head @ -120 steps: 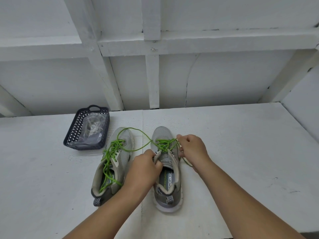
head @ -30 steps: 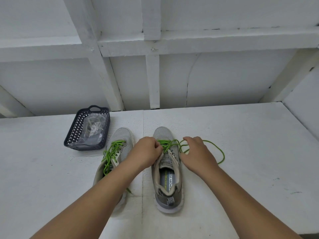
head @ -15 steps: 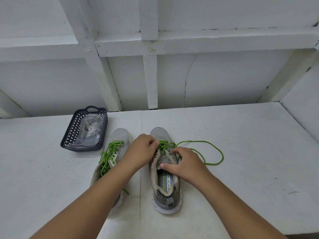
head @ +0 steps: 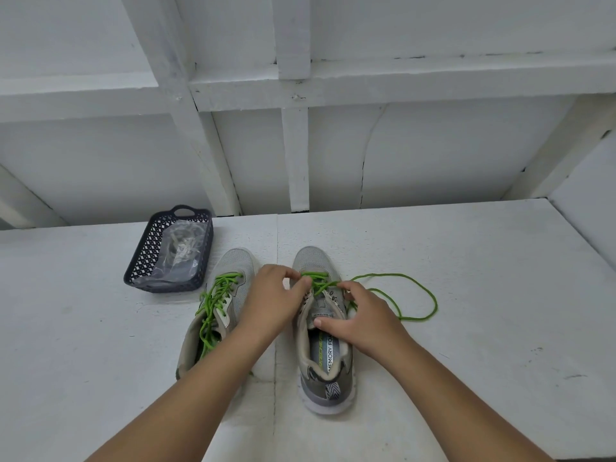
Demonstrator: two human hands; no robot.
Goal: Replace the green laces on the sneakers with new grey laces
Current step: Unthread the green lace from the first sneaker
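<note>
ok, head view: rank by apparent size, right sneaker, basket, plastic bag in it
1. right sneaker, nearest the camera, so partly perspective
2. basket
3. plastic bag, fits inside the basket

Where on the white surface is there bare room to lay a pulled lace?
Bare: right of the loose green lace loop towards the right wall, and left of the dark plastic basket. Crowded: around both grey sneakers, where the left hand and right hand work.

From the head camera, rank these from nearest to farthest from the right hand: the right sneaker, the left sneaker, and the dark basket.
From the right hand:
1. Right sneaker, directly under the hand, which rests on its tongue.
2. Left sneaker, across to the left, beyond the left hand.
3. Dark basket, far left, near the back wall.
</note>
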